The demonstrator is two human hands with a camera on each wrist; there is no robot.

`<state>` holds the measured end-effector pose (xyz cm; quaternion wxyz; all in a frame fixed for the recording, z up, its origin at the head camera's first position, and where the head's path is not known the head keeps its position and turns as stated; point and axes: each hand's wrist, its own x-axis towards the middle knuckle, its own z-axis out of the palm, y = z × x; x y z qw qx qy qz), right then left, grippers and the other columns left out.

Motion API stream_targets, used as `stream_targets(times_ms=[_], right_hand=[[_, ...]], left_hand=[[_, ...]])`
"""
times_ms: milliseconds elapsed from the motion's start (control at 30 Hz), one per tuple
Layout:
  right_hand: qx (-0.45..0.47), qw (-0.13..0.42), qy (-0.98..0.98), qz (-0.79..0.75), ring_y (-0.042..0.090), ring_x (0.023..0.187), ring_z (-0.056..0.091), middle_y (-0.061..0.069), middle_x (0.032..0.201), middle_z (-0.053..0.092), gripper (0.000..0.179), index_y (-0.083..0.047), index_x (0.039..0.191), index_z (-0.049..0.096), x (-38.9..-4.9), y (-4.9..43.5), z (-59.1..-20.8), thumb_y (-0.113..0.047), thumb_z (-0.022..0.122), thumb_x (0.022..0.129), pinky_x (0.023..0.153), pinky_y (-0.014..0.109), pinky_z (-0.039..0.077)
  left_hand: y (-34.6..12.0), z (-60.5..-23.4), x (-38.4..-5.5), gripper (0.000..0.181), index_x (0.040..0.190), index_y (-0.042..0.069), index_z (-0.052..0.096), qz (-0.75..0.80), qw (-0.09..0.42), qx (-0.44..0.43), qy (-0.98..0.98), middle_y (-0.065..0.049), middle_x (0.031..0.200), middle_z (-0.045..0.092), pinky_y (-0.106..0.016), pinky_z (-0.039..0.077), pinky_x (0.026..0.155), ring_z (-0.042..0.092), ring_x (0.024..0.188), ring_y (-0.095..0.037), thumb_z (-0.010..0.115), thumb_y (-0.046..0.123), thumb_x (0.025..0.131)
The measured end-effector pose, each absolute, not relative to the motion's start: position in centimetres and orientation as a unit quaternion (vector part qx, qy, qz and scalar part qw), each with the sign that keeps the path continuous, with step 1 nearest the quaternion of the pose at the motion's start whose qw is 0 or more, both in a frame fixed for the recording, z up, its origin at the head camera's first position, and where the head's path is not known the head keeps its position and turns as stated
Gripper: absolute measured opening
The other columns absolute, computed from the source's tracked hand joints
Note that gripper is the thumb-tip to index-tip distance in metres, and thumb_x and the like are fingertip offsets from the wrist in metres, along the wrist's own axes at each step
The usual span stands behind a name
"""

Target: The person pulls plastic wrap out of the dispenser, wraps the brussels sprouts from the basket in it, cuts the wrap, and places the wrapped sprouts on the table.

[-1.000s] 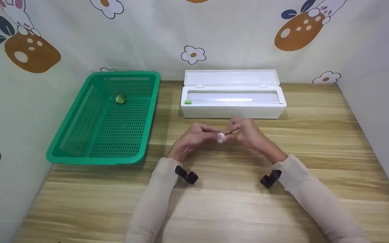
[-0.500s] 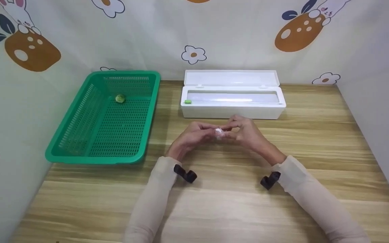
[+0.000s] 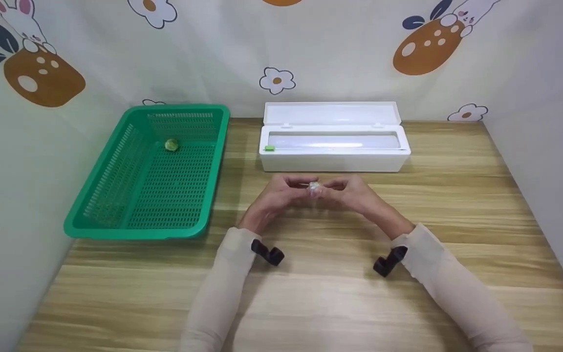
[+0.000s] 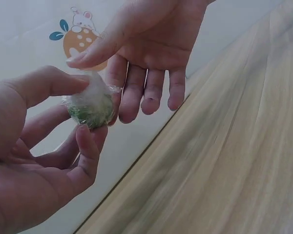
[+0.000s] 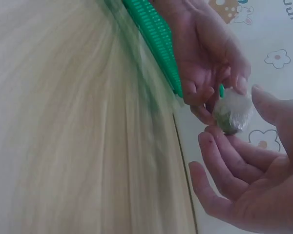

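Note:
A small green ball that looks like a Brussels sprout, wrapped in clear cling film, is held up above the table between the two hands. My left hand pinches it between thumb and fingers, the thumb pressing the gathered film on top. In the right wrist view, my right hand has its fingertips at the underside of the wrapped sprout, while its thumb stands a little apart from the film. The fingers of that right hand look extended in the left wrist view.
Behind the hands stands a white cling film dispenser with its lid raised and a green slider at the left end. To the left is a green basket holding a small pale-green ball. Patterned cloth walls border the wooden table.
The wrapped sprout and both hands have shifted slightly left and away from the body. Film that covered it as a white bundle now shows green, and the right hand's fingers have lowered.

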<state>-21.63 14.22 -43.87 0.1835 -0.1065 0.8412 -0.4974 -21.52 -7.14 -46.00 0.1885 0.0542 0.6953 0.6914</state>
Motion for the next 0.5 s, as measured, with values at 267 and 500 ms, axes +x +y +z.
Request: stream_targets(times_ms=[267,500], right_hand=[[-0.121,0.150,0.853,-0.485,0.023,0.083,0.067,0.014,0.092,0.077,0.033,-0.004,0.094,0.078,-21.18,13.99,-43.73,-0.036,0.077,0.088,0.068,0.023,0.053],[-0.125,0.192,0.826,-0.515,0.025,0.103,0.071,0.014,0.110,0.076,0.044,-0.005,0.114,0.073,-21.37,14.49,-43.54,-0.037,0.081,0.085,0.092,0.039,0.058]], left_hand=[[-7.93,-46.23,-21.51,0.048,0.130,0.008,0.066,0.689,0.222,0.098,0.683,-0.013,0.131,0.068,-0.036,0.055,0.101,0.069,0.114,-0.022,0.079,0.010,0.084],[-8.06,-46.27,-21.51,0.051,0.133,0.005,0.063,0.709,0.211,0.104,0.665,-0.016,0.136,0.064,-0.027,0.056,0.095,0.067,0.116,-0.020,0.077,0.006,0.085]])
